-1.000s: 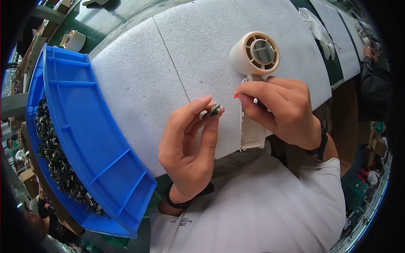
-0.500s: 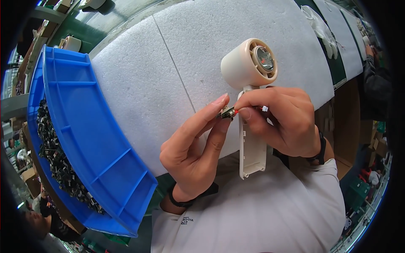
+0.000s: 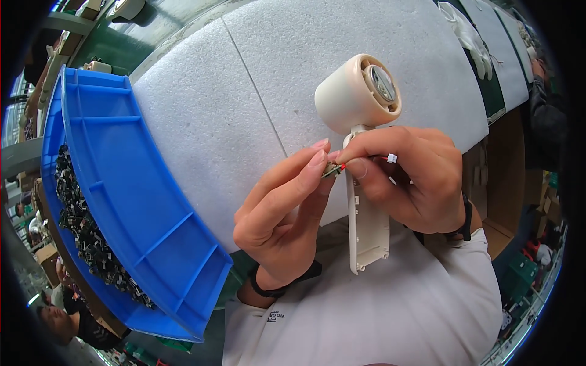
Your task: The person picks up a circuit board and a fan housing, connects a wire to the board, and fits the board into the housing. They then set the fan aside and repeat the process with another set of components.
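A small green circuit board point(image 3: 330, 170) is pinched between the thumb and fingertips of my left hand point(image 3: 284, 210). My right hand point(image 3: 418, 177) is closed on a red wire point(image 3: 343, 166) at the board's edge. Beyond these fingers a white plug point(image 3: 392, 158) on a red lead sticks out. Behind and beneath my right hand is a cream handheld fan point(image 3: 345, 97), its round head pointing away from me. Its hollow handle shell point(image 3: 370, 244) lies open toward me, the upper part partly hidden by my fingers.
On the left stands a blue plastic bin point(image 3: 116, 158) with many small circuit boards point(image 3: 91, 238) beside its inner wall. White foam sheets point(image 3: 201, 110) cover the bench. White gloves point(image 3: 470, 36) lie at the far right, above a cardboard box point(image 3: 503, 183). Other people are nearby.
The left fingers have shifted and the board has tilted in their grip. The white plug has moved slightly right. The fan head has turned a little and its handle reaches slightly lower.
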Available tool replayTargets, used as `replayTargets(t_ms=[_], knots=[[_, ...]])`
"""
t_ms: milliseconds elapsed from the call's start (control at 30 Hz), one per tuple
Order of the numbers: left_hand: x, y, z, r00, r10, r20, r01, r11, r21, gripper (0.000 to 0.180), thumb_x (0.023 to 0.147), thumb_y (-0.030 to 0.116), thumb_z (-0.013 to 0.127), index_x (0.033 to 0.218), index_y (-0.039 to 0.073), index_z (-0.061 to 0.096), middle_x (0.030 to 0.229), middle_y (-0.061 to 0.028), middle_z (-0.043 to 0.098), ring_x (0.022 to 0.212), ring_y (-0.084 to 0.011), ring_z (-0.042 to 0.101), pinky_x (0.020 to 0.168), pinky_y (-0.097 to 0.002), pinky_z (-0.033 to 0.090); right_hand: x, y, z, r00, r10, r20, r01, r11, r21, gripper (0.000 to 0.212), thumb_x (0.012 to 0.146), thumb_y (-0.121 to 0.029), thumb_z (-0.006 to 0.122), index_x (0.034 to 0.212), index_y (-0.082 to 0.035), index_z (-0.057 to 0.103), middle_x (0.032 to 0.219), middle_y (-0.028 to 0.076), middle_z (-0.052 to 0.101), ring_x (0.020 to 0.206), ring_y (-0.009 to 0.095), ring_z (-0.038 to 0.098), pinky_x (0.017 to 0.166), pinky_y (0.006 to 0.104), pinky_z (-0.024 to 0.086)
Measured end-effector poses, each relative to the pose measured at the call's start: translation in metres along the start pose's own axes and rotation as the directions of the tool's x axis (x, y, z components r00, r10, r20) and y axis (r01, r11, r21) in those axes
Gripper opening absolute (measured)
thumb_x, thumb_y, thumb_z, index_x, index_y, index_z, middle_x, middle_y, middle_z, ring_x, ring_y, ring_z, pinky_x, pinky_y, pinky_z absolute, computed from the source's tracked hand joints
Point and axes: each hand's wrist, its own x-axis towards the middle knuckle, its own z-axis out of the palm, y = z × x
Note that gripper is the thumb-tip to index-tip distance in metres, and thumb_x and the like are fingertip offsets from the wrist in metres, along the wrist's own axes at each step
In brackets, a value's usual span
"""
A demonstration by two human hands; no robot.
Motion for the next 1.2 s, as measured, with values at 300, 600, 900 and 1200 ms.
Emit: replayTargets(t_ms=[300, 600, 900, 1200], knots=[[0.004, 0.001, -0.011, 0.993, -0.071, 0.092, 0.082, 0.989, -0.126, 0.038, 0.084, -0.022, 0.065, 0.117, -0.006, 0.069, 0.117, -0.0244, 0.067, 0.105, -0.0268, 0.07, 0.091, -0.032, 0.058, 0.001, -0.006, -0.011, 0.994, 0.083, 0.069, -0.089, 0.993, 0.077, 0.019, 0.083, 0.001, 0.077, 0.101, -0.003, 0.072, 0.08, 0.007, 0.073, 0.061, 0.01, 0.065, 0.05, 0.0212, 0.046], [0.008, 0.005, -0.02, 0.939, -0.265, 0.219, 0.318, 0.911, -0.261, 0.039, 0.086, -0.022, 0.062, 0.12, -0.005, 0.068, 0.118, -0.0203, 0.066, 0.105, -0.0236, 0.069, 0.091, -0.031, 0.058, -0.009, 0.003, -0.012, 0.95, 0.268, 0.158, -0.306, 0.897, 0.32, 0.02, 0.082, 0.003, 0.078, 0.1, -0.002, 0.072, 0.085, 0.007, 0.074, 0.073, 0.009, 0.07, 0.054, 0.0183, 0.047], [0.008, 0.007, -0.024, 0.904, -0.317, 0.286, 0.377, 0.907, -0.186, 0.039, 0.085, -0.022, 0.063, 0.119, -0.003, 0.07, 0.113, -0.0188, 0.066, 0.101, -0.0222, 0.069, 0.088, -0.0294, 0.058, -0.02, 0.012, -0.004, 0.94, 0.289, 0.179, -0.34, 0.806, 0.484, 0.019, 0.085, 0.009, 0.073, 0.103, 0.004, 0.068, 0.096, 0.013, 0.072, 0.086, 0.016, 0.073, 0.069, 0.0248, 0.059], [0.006, 0.006, -0.024, 0.913, -0.307, 0.267, 0.344, 0.933, -0.103, 0.04, 0.083, -0.021, 0.066, 0.117, -0.001, 0.072, 0.108, -0.0172, 0.068, 0.094, -0.0207, 0.07, 0.083, -0.0289, 0.058, -0.022, 0.017, -0.008, 0.936, 0.25, 0.25, -0.339, 0.835, 0.434, 0.018, 0.087, 0.009, 0.071, 0.104, 0.005, 0.066, 0.097, 0.013, 0.071, 0.089, 0.018, 0.073, 0.071, 0.0252, 0.06]])
